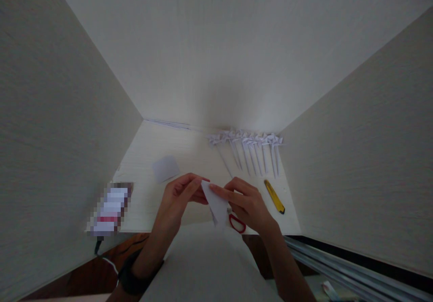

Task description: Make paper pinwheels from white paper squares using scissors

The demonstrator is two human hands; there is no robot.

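Observation:
Between my two hands, above the front edge of the white table (142, 212), is a folded piece of white paper (216, 205). My left hand (184, 191) pinches its upper left corner between thumb and fingers. From the other side, my right hand (245, 200) grips the paper along its upper edge, with the fingers laid over it. A pair of scissors with red handles (237, 224) lies just under my right hand, its blades mostly hidden. Left of my hands, a small stack of square white paper (165, 168) lies flat on the table.
Several white paper pinwheels on sticks (250, 146) lie in a row at the back right. A yellow box cutter (274, 196) is near the right wall. Thin white paper sticks (167, 124) lie along the back wall. A blurred phone (110, 209) with a cable is at left.

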